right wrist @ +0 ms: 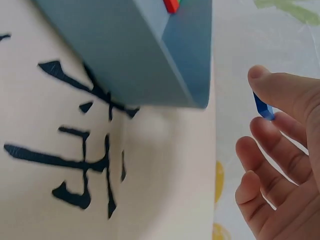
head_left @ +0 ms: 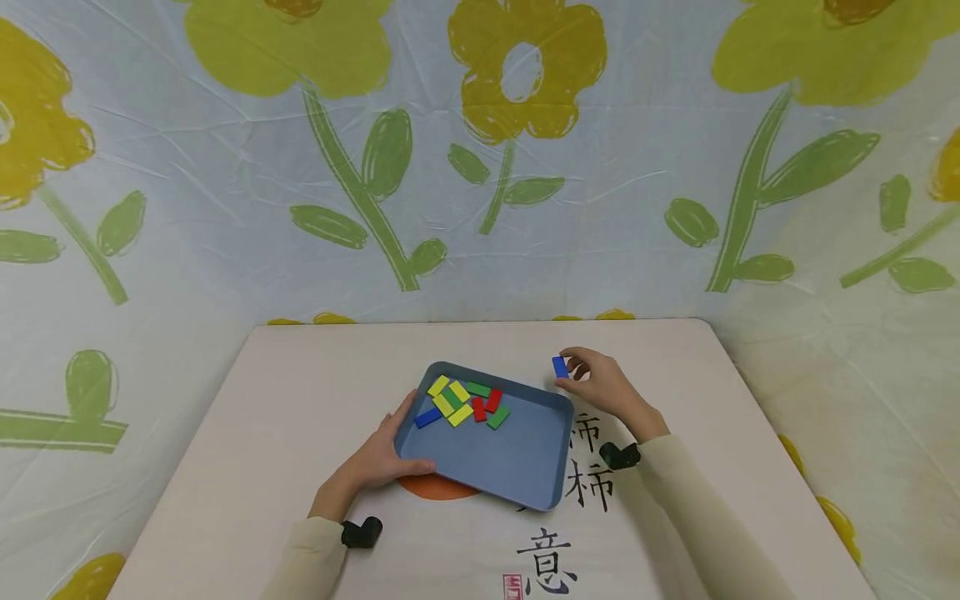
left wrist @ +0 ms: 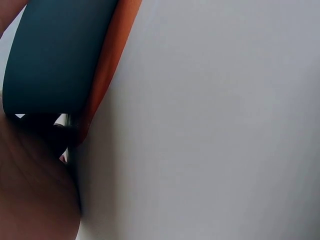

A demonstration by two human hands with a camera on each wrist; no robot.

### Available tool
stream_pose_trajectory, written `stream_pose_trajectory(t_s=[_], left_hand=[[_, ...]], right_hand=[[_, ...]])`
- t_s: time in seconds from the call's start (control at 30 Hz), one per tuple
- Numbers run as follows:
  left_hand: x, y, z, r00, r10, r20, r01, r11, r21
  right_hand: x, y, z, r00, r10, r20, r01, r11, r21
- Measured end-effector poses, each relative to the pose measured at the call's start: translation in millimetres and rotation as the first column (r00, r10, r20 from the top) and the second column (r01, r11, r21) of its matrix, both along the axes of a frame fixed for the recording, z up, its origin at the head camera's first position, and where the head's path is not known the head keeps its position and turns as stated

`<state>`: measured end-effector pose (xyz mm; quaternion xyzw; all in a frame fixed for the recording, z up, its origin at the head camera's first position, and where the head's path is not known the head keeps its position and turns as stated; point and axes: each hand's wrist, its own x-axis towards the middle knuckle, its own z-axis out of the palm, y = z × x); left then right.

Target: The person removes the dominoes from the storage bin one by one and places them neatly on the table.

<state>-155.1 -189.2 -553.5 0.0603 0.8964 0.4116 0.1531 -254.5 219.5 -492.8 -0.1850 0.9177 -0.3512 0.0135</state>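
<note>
Right grip pinches blue block between thumb and fingertips, right of head frame's centre. Block sits at grip's left side, just above upper-right corner of blue-grey tray. Left grip holds tray by lower-left corner, thumb at near rim. Coloured blocks clustered in tray's upper left. Bench beneath.

We see soft, diffuse light in the head view, warmer toward the right of the backdrop, with faint shade on the table by the right sleeve. We find the left hand darkly shaded in its wrist view; the right wrist view is brighter, with soft shadow beside the tray.
</note>
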Motion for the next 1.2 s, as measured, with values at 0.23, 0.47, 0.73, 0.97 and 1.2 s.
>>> stream_pose_trajectory(t_s=[0.23,0.47,0.73,0.97,1.2], left_hand=[[-1.1,0.5,0.5,1.0,-0.001,-0.001,0.001,1.0,0.0],[-2.0,2.0,-0.1,1.0,0.004,0.001,-0.004,1.0,0.007],[0.3,0.7,-1.3,1.0,0.006,0.01,-0.006,1.0,0.007],[1.7,0.8,-0.4,1.0,0.006,0.01,-0.006,1.0,0.01],[2.3,0.3,0.3,1.0,0.002,0.004,-0.002,1.0,0.006]], right_hand=[[-3.5,12.6,-14.8,0.995,-0.064,0.071,0.065,0.998,-0.006],[-5.3,21.1,-36.6,0.989,-0.098,0.111,0.094,0.995,0.046],[-5.9,23.8,-49.5,0.991,-0.094,0.097,0.089,0.995,0.047],[-5.8,23.6,-55.1,0.993,-0.107,0.05,0.103,0.992,0.074],[-6.2,21.8,-58.5,0.994,-0.102,0.029,0.099,0.991,0.087]])
